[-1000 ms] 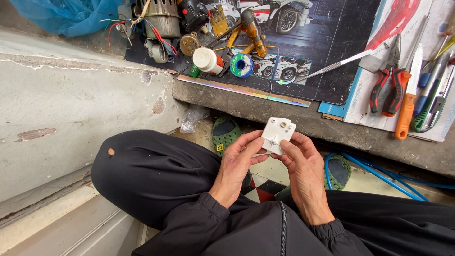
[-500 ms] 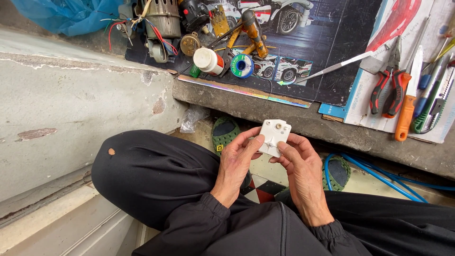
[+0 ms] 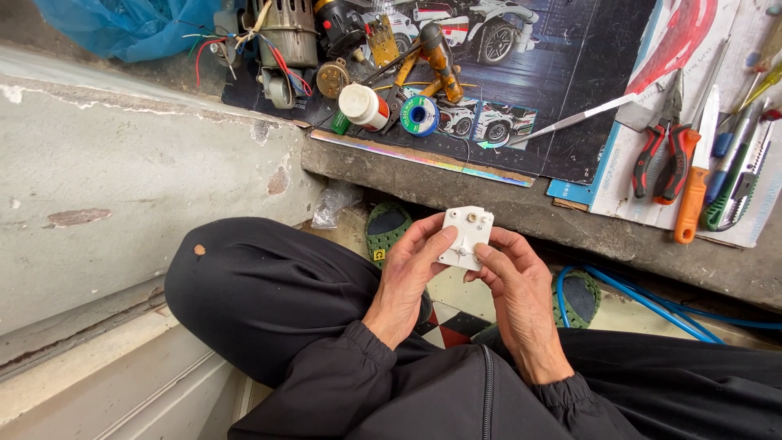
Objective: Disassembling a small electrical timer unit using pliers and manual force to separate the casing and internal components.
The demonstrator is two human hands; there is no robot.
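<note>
**White plastic part held between both hands, above the lap**

A small white plastic part (image 3: 465, 237) is gripped by both hands just in front of the concrete ledge (image 3: 521, 204). The left hand (image 3: 411, 273) closes on its left edge, the thumb on the face; the right hand (image 3: 513, 281) pinches its lower right side. The long axis of the part runs nearly upright, tilted slightly to the right. Small brass-coloured pieces, perhaps gears, are seen at its top. Behind, a dark printed cardboard sheet (image 3: 570, 98) with pictures of cars lies on the ledge. To its right lies a white printed sheet (image 3: 627, 183), on which red-handled pliers (image 3: 664, 159) rest.
</note>
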